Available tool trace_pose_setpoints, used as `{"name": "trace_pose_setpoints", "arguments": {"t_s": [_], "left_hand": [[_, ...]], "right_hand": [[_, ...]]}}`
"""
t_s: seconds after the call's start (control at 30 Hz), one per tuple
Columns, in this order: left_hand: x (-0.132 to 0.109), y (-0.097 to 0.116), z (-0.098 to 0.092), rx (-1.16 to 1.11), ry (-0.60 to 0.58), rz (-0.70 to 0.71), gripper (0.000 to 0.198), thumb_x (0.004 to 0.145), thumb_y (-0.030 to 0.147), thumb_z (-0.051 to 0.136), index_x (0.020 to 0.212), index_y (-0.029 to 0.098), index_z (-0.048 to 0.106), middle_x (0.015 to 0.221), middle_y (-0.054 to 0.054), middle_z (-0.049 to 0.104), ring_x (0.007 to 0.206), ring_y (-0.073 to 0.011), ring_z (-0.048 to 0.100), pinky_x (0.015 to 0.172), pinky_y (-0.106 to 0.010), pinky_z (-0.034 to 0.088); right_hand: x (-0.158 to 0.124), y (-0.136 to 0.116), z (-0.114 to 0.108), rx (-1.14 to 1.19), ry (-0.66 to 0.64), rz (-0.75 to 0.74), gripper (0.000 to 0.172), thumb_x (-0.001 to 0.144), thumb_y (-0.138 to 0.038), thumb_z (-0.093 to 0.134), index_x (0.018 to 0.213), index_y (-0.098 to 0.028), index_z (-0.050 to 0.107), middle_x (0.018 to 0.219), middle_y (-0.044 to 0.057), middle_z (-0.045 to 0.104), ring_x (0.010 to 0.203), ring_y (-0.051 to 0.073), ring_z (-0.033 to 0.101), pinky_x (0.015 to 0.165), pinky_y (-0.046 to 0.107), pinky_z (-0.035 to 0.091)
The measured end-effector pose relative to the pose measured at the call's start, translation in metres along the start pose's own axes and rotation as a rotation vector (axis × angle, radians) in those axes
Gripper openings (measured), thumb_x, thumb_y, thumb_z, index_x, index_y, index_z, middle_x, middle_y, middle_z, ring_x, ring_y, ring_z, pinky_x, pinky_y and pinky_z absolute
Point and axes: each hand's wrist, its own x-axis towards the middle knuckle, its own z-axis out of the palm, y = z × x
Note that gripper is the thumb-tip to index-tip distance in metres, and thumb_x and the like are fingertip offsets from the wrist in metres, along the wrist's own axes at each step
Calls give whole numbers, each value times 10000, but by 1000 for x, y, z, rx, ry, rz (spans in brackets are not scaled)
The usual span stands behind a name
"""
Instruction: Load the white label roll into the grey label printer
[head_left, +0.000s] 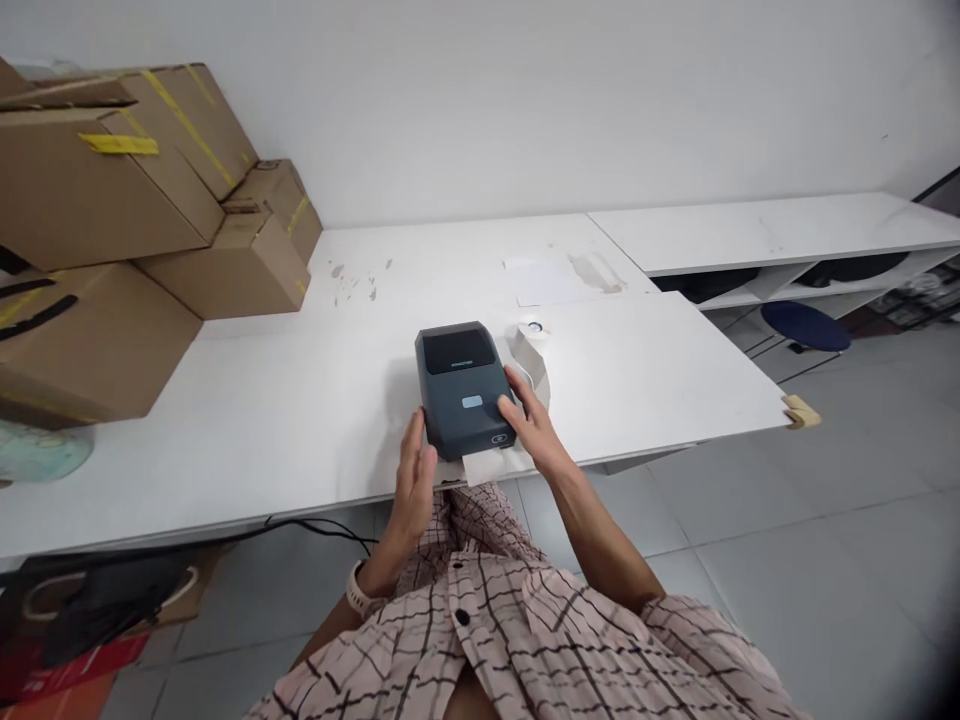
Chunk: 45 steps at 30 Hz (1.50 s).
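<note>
A dark blue-grey label printer (pixel 466 405) with a black window and a pale button sits near the front edge of the white table. My left hand (pixel 411 480) is beside its left side, fingers stretched out with the fingertips at the casing. My right hand (pixel 534 425) grips the right side, with the thumb over the top edge and the fingers along the side. A piece of white paper (pixel 487 467) sticks out below the printer's front. To the right lie a small white roll (pixel 534 331) and a curled strip of paper (pixel 534 368).
Cardboard boxes (pixel 150 185) with yellow tape are stacked on the left of the table (pixel 300 390). A lower shelf unit (pixel 780 230) adjoins at the right, with a blue stool (pixel 806 326) by it. Tan padding (pixel 801 411) covers the table's corner. Black cables (pixel 315 525) hang below.
</note>
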Motion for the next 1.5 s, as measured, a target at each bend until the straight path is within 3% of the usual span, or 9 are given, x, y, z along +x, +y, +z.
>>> {"name": "trace_pose_setpoints", "arguments": {"t_s": [0.13,0.3,0.5,0.63,0.83,0.97,1.13,1.3,1.5], "left_hand": [[15,13,6,-100,31,115,648,1012,594,395,1594,308,387,1719,-10,265,1600,-256,195,1296,-381,243],[55,33,3,-212,60,219,619,1005,554,463,1575,324,392,1668,-36,383,1561,-258,312,1272,-405,304],[87,6,10,34,89,-40,603,914,407,639,1479,259,490,1572,-136,488,1459,-322,458,1132,-476,463],[98,-5,15,101,81,-73,660,880,408,669,1488,250,466,1528,-148,520,1418,-321,491,1075,-453,500],[123,4,15,218,84,-55,727,799,296,721,1475,204,470,1491,-160,559,1359,-318,545,1118,-473,454],[125,11,18,303,90,-72,807,752,205,716,1509,209,438,1497,-151,569,1364,-336,549,1118,-481,455],[120,20,17,408,64,-54,869,738,72,593,1568,215,379,1445,-121,634,1317,-332,607,1111,-487,466],[119,16,14,370,67,-14,872,733,58,543,1570,239,376,1465,-84,627,1328,-303,609,1123,-475,466],[118,9,14,331,71,-39,815,767,83,532,1558,241,412,1488,-93,605,1359,-297,585,1128,-461,465]], "right_hand": [[-5,-5,-8,42,28,-46,659,990,-706,394,1536,-342,454,1659,18,396,1558,259,329,1286,526,279],[42,-35,-6,46,78,-219,694,992,-744,290,1554,-360,422,1653,-9,408,1550,256,345,1289,514,273],[126,-57,10,-126,69,-315,883,939,-796,378,1653,-333,142,1719,17,254,1596,276,220,1305,543,163],[162,-61,9,-266,33,-385,871,963,-753,389,1655,-312,99,1707,45,279,1578,283,266,1273,537,255],[138,-79,1,-683,168,-567,493,1032,-402,428,1461,-177,516,1480,145,586,1375,325,517,1135,510,415],[112,-74,21,-1060,-332,-501,369,950,-98,436,1190,-143,712,1188,125,767,1126,276,685,1070,414,421],[113,-57,54,-1358,-823,-370,299,930,-116,528,1150,-87,728,1085,196,785,1110,310,709,1115,455,325],[127,-68,38,-1061,-1036,-350,371,945,-240,598,1295,-148,677,1198,153,756,1062,297,702,943,409,466],[89,-64,-85,-38,-903,-528,513,891,-387,754,1376,-276,631,1150,68,729,1001,204,685,850,341,537]]}}
